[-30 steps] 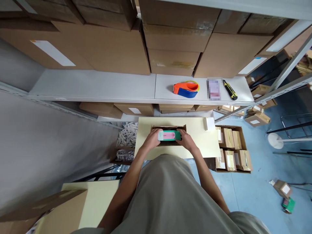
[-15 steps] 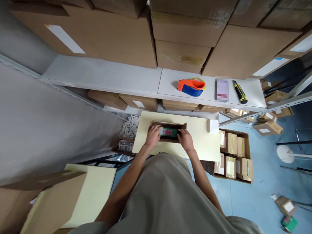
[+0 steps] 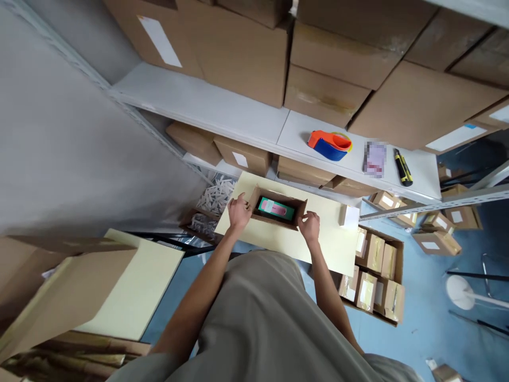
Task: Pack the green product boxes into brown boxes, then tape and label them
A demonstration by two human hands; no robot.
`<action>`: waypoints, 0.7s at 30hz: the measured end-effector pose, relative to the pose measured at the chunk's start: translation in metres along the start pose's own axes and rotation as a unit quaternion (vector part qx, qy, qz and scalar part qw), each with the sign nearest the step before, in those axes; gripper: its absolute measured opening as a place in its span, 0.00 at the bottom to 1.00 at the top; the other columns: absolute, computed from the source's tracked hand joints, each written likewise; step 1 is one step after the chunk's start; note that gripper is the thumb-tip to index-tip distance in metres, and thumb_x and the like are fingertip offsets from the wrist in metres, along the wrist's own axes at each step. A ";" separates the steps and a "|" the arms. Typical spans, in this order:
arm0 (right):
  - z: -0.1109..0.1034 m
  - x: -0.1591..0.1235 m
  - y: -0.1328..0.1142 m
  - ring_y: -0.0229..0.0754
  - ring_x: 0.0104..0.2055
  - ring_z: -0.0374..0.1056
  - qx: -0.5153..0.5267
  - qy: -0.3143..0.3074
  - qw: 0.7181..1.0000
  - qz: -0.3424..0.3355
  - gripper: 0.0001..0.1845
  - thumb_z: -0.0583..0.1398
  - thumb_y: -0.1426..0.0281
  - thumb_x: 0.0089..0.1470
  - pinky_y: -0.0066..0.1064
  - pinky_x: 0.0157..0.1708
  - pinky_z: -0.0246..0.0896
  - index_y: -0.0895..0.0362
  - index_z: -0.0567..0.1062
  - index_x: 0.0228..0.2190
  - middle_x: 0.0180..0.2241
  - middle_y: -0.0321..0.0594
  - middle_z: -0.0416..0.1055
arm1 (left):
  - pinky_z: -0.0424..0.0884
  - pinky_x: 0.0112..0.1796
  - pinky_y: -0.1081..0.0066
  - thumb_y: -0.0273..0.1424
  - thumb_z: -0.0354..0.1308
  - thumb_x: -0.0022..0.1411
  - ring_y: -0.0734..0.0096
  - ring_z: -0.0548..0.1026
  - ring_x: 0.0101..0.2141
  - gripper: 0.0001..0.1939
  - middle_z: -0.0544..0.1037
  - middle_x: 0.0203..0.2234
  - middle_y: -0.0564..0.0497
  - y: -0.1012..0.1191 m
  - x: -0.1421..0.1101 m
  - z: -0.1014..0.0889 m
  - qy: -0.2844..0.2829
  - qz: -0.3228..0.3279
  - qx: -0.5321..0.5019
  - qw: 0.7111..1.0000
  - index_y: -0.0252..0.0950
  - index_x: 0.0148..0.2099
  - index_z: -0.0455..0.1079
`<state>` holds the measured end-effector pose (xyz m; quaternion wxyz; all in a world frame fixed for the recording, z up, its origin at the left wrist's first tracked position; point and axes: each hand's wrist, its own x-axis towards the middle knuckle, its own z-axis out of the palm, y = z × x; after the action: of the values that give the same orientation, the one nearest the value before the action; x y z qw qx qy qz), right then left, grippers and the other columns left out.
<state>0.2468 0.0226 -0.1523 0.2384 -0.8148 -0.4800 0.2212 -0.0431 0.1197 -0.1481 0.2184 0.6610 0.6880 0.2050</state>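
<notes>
A small open cardboard box (image 3: pixel 274 220) stands on the pale yellow board in front of me. Inside it lies a green package (image 3: pixel 287 213) with a pink middle, level and below the rim. My left hand (image 3: pixel 239 212) is at the box's left end, fingers bent but apart, with nothing visible in them. At the right end, my right hand (image 3: pixel 309 227) has its thumb and finger closed on the box's near right corner.
On the shelf above lie an orange and blue tape dispenser (image 3: pixel 329 145), a blurred-out card (image 3: pixel 375 158) and a yellow-black utility knife (image 3: pixel 403 167). A small white box (image 3: pixel 349 217) sits at the board's right. A carton of taped boxes (image 3: pixel 398 265) stands beside the board.
Both hands have come out of the box to its ends, leaving the green package lying inside. The view has turned, tilting the shelf and board.
</notes>
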 end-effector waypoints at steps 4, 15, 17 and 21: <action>0.005 -0.009 -0.027 0.62 0.64 0.72 0.011 0.028 0.997 -0.066 0.06 0.62 0.69 0.61 0.55 0.68 0.66 0.53 0.77 0.30 0.55 0.59 0.81 | 0.72 0.65 0.49 0.26 0.62 0.64 0.45 0.84 0.51 0.27 0.88 0.40 0.42 -0.026 -0.019 -0.033 0.042 -0.008 -0.027 0.999 0.35 0.65 0.78; 0.137 -0.103 -0.223 0.57 0.61 0.76 0.012 -0.193 0.933 -0.303 0.06 0.62 0.70 0.60 0.49 0.63 0.70 0.50 0.70 0.31 0.57 0.55 0.82 | 0.76 0.58 0.50 0.32 0.59 0.69 0.47 0.83 0.47 0.21 0.84 0.42 0.42 -0.226 -0.216 -0.179 0.238 -0.232 -0.056 0.942 0.36 0.62 0.79; 0.177 -0.130 -0.258 0.56 0.59 0.76 0.007 -0.241 0.906 -0.348 0.06 0.61 0.69 0.61 0.47 0.61 0.71 0.49 0.69 0.31 0.54 0.53 0.83 | 0.76 0.57 0.50 0.32 0.58 0.70 0.47 0.82 0.47 0.21 0.83 0.42 0.41 -0.258 -0.258 -0.196 0.272 -0.273 -0.041 0.922 0.37 0.62 0.78; 0.251 -0.194 -0.318 0.52 0.51 0.76 -0.035 -0.319 0.850 -0.418 0.06 0.60 0.67 0.63 0.42 0.57 0.71 0.49 0.69 0.32 0.46 0.48 0.83 | 0.76 0.56 0.50 0.32 0.56 0.73 0.48 0.81 0.47 0.21 0.81 0.42 0.41 -0.311 -0.330 -0.222 0.324 -0.350 -0.022 0.879 0.36 0.64 0.76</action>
<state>-0.2017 0.0298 -0.1335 0.1132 -0.4294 -0.8326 0.3311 -0.4150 -0.2220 -0.1337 0.0548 0.2689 0.9020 0.3333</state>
